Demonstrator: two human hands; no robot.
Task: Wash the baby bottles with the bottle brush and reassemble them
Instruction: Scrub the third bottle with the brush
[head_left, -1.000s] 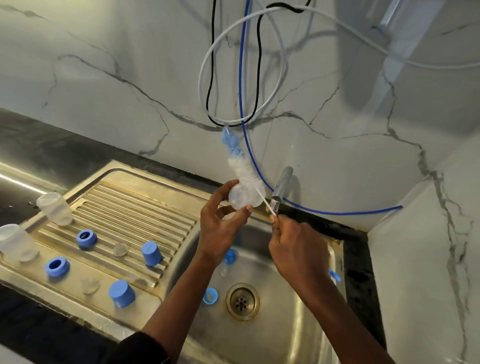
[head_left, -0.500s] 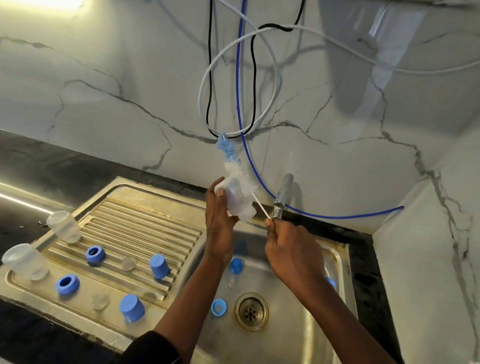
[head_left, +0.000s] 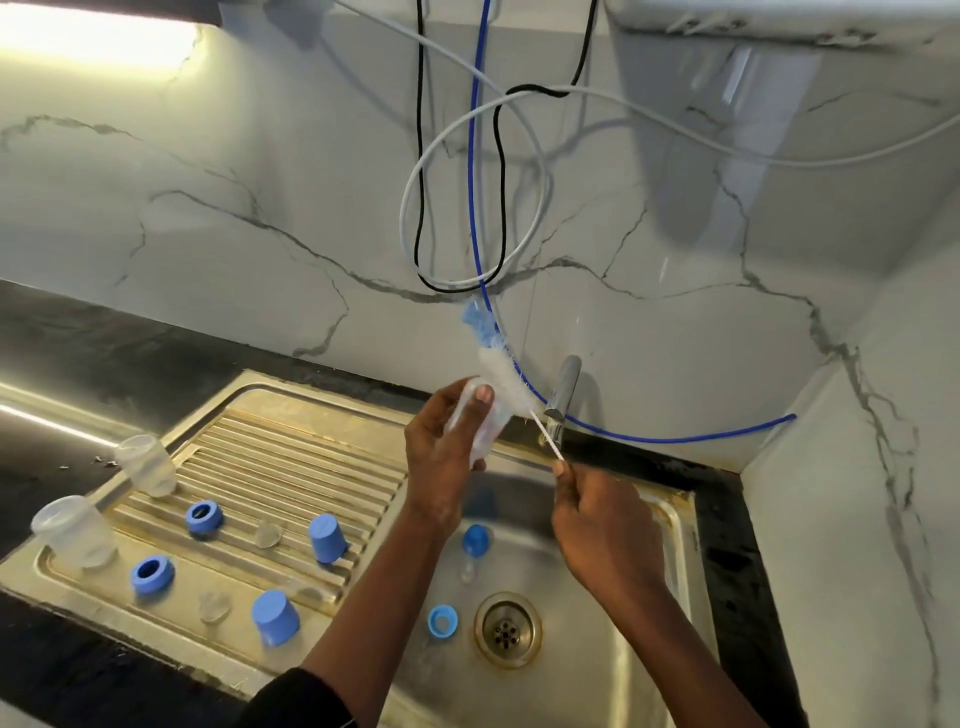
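Note:
My left hand (head_left: 441, 457) grips a clear baby bottle (head_left: 480, 418) above the sink basin. My right hand (head_left: 597, 519) pinches the thin white handle of the bottle brush (head_left: 501, 374), whose white and blue bristles stick up beside the bottle. On the drainboard (head_left: 311, 457) lie two more clear bottles (head_left: 145, 465) (head_left: 75, 530), two blue rings (head_left: 204, 517) (head_left: 152, 574), two blue caps (head_left: 327, 538) (head_left: 275, 618) and clear teats (head_left: 268, 534) (head_left: 214, 606). A blue cap (head_left: 475, 540) and a blue ring (head_left: 442, 621) lie in the basin.
The chrome tap (head_left: 563, 395) stands behind the brush at the marble wall. A drain (head_left: 506, 629) sits in the steel basin. White, black and blue cables (head_left: 475, 182) hang down the wall above. Dark countertop (head_left: 104, 343) surrounds the sink.
The view has tilted up. My left hand has turned the bottle and shifted its grip, and the brush has slid slightly up and away from the bottle. Parts on the drainboard stay put.

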